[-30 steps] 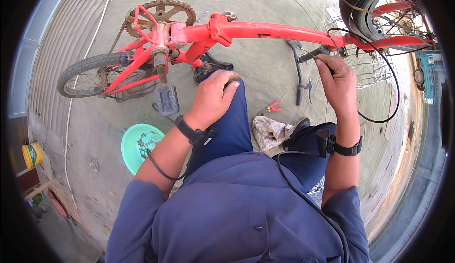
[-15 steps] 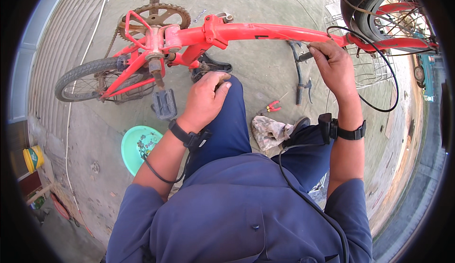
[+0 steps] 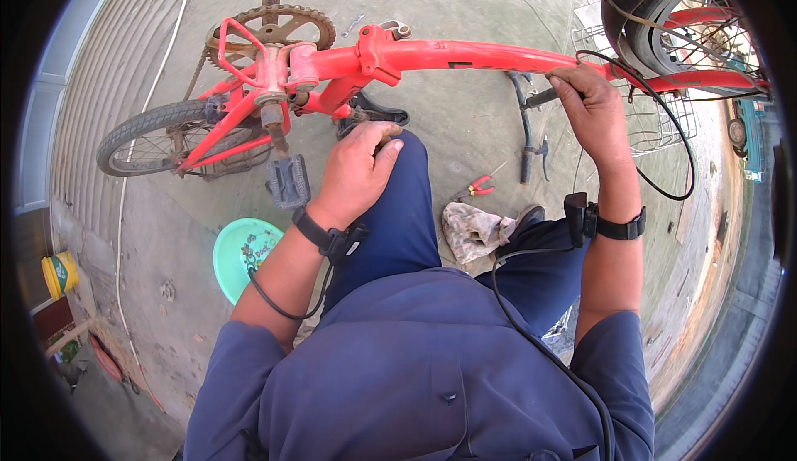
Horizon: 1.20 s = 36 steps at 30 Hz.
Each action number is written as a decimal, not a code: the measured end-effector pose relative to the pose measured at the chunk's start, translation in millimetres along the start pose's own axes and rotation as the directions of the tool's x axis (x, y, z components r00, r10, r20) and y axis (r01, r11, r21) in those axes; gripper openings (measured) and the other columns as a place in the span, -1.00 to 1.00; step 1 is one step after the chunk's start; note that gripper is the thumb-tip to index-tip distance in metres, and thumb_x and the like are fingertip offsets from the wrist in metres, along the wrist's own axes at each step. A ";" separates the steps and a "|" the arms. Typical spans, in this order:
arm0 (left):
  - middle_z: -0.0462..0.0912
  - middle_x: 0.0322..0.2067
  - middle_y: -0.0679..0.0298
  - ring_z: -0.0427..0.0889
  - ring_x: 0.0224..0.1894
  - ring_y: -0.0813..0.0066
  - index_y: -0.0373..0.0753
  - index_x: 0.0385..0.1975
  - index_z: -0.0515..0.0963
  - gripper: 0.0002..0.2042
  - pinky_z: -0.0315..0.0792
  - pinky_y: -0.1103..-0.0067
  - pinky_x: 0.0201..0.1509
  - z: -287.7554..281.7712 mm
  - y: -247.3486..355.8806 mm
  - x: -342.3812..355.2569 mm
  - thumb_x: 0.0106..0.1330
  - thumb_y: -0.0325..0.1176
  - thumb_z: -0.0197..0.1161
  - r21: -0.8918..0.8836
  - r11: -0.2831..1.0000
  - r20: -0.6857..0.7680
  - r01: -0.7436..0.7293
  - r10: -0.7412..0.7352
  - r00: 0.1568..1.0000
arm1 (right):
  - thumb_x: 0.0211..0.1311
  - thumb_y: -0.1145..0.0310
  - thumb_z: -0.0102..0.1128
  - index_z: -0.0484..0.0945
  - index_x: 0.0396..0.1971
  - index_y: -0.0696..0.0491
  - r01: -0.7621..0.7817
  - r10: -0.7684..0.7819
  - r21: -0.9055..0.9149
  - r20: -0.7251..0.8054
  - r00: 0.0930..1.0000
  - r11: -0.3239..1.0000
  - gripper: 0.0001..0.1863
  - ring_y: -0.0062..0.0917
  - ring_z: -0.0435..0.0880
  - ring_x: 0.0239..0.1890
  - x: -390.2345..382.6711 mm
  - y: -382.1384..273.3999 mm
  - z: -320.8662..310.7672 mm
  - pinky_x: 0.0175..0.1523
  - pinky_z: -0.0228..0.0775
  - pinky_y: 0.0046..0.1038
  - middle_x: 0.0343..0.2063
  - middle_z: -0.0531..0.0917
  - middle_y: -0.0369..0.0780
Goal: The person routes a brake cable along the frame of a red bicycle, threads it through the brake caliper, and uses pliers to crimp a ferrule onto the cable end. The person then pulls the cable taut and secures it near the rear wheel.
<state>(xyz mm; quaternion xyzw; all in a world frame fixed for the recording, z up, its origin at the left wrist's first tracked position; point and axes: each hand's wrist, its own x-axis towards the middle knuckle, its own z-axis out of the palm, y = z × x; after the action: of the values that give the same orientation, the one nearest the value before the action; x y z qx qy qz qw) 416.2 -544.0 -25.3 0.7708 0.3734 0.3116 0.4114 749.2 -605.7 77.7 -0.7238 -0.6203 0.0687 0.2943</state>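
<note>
A red bicycle frame (image 3: 473,56) lies across the view. My right hand (image 3: 596,120) is at its front part, fingers bent and thumb drawn in against the underside of the tube. Whatever is between those fingertips is hidden. A black cable (image 3: 682,133) loops out beside that hand. My left hand (image 3: 359,166) rests on my left knee with its fingers curled in toward the thumb; I cannot make out anything inside it. Left of this hand hangs a grey pedal (image 3: 288,182), below the rusty chainring (image 3: 309,27).
A light green basin (image 3: 228,263) with small metal parts stands at lower left. Red-handled pliers (image 3: 477,187) and a stained cloth (image 3: 469,232) lie near my right foot. A detached handlebar (image 3: 526,137) and wire basket (image 3: 660,125) are beyond. Wheels (image 3: 137,141) flank the frame.
My right hand has shifted a little to the right along the frame. The left hand stays on the knee.
</note>
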 end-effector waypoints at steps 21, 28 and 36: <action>0.66 -0.26 0.13 0.67 -0.21 0.11 -0.29 -0.12 0.63 -0.86 0.54 0.38 -0.11 -19.8 18.0 27.4 0.38 -0.44 0.29 0.220 0.960 -0.087 -0.172 0.195 0.977 | 0.36 0.37 0.31 0.74 -0.17 0.11 0.109 -0.121 0.091 0.141 0.983 0.990 -0.84 -0.40 0.64 -0.35 32.1 3.1 14.1 -0.18 0.47 -0.42 -0.39 0.65 -0.22; 0.66 -0.16 0.16 0.62 -0.04 0.11 -0.28 -0.13 0.64 -0.83 0.46 0.27 0.06 -35.7 32.9 79.7 0.30 -0.48 0.31 0.549 0.744 -0.112 -0.381 0.517 0.849 | 0.37 0.33 0.30 0.76 -0.17 0.05 0.170 -0.196 0.125 0.235 0.952 0.977 -0.84 -0.30 0.70 -0.25 51.9 1.6 35.4 -0.10 0.52 -0.36 -0.32 0.70 -0.20; 0.66 -0.22 0.20 0.59 -0.10 0.14 -0.23 -0.21 0.67 -0.86 0.44 0.24 0.02 -18.1 29.6 117.9 0.33 -0.39 0.24 0.679 0.645 0.044 -0.350 0.440 0.897 | 0.37 0.33 0.29 0.76 -0.17 0.07 0.127 -0.170 0.183 0.239 0.956 0.975 -0.82 -0.29 0.70 -0.21 53.9 -4.3 49.2 -0.06 0.52 -0.36 -0.30 0.71 -0.16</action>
<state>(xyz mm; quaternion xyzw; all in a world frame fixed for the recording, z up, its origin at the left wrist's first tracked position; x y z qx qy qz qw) 473.5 -449.9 29.3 0.9076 0.3077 0.2854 0.0033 734.6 -538.1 54.0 -0.6334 -0.6976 0.1895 0.2762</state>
